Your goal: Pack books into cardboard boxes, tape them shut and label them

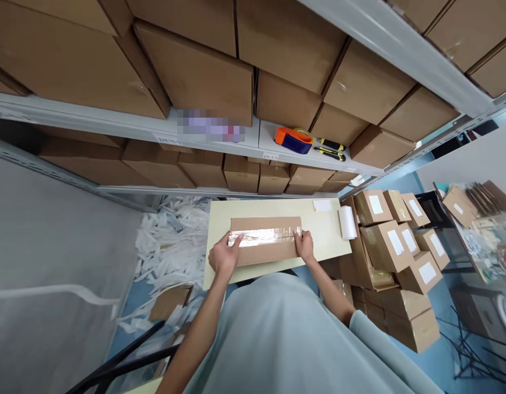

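A long brown cardboard box (265,256) lies on the pale yellow table in front of me, with a band of shiny clear tape (263,236) along its top. My left hand (225,254) grips its left end, the thumb resting on the tape. At the opposite end, my right hand (304,245) holds the box, its thumb pressed near the end of the tape. The fingers under both ends are partly hidden.
Boxes fill the shelf (228,131) above the table, where an orange and blue tape dispenser (294,140) and box cutters (331,149) lie. A label roll (347,222) sits at the table's right edge. Labelled boxes (386,246) are piled right; white paper strips (173,241) cover the floor left.
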{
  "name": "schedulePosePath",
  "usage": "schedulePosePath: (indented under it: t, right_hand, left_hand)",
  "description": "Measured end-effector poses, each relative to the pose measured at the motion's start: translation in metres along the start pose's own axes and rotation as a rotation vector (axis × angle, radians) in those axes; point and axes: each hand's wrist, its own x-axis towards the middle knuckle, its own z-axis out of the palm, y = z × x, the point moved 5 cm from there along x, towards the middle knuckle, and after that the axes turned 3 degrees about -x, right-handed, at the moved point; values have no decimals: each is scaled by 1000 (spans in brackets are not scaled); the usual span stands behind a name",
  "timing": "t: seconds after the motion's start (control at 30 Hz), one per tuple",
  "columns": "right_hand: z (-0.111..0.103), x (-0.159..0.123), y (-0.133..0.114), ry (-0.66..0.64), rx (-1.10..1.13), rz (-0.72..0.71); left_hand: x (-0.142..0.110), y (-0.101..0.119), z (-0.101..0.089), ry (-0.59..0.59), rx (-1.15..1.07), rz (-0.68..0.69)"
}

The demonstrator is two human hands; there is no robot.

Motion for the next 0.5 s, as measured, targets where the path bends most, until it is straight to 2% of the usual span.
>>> schedulePosePath:
  t: [0.1, 0.2, 0.33, 0.5]
  right_hand:
    - [16, -10, 7, -29, -37, 52]
    - [22, -12, 11, -38, -61, 94]
    - [21, -13, 11, -32, -98, 107]
    - [15, -14, 3, 9, -47, 138]
  left_hand:
    - [0, -12, 10, -26, 12, 8]
    - [-1, -16, 16, -17, 40, 18]
    - [-1, -14, 16, -29, 66, 49]
    - [1, -7, 7, -21, 32, 130]
